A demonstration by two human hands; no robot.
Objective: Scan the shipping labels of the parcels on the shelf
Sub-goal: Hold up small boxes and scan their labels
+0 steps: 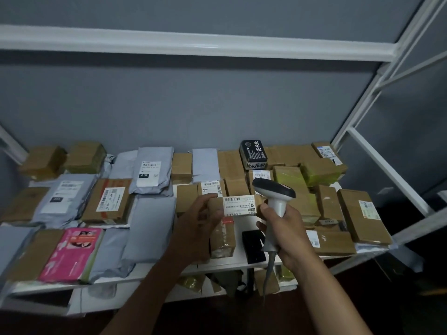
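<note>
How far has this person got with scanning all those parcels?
Nothing in view shows which parcels are already scanned. In hand now: the left hand holds a small box with its label facing up, and the right hand grips the scanner right beside it. Left: possibly many, since boxes and grey bags cover the shelf.

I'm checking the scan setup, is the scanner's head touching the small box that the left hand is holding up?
Cannot tell. In the head view the scanner head overlaps the right end of the small box held by the left hand, so neither contact nor gap shows.
</note>
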